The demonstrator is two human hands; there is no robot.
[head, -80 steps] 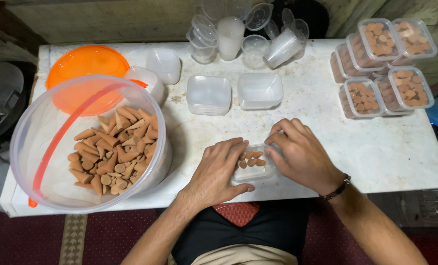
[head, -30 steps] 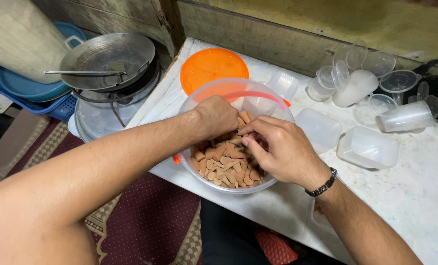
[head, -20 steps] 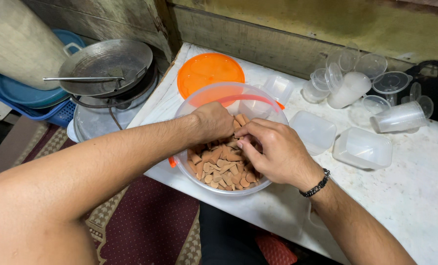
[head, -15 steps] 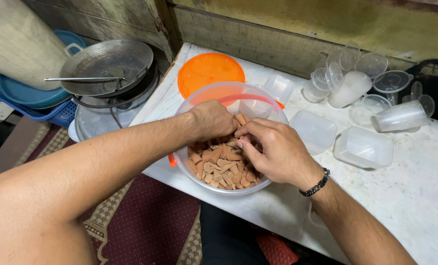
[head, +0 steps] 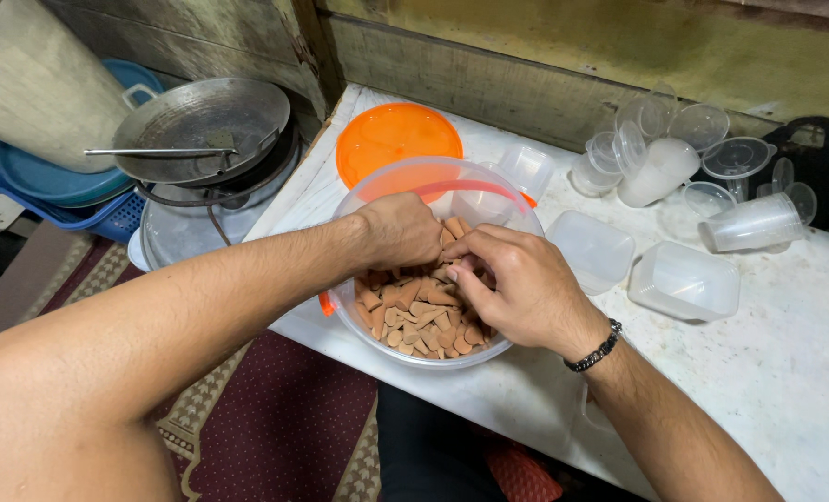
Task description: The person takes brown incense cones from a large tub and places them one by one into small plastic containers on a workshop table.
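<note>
While both hands dig in the clear tub (head: pixel 368 200) at the bench's near-left edge, left hand (head: pixel 401 231) curls into brown snack pieces (head: pixel 413 311); right hand (head: pixel 507 284) pinches some — orange lid (head: pixel 391 139) lies behind.

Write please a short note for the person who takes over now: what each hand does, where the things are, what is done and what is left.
Left hand: in the clear bowl, closed on brown pieces.
Right hand: in the bowl too, pinching pieces.
Bowl: at the table edge, orange lid behind it.
Empty tubs and cups: right of the bowl.
Done: not visible here.
Left: the bowl is full of pieces and the tubs in view are empty.
</note>
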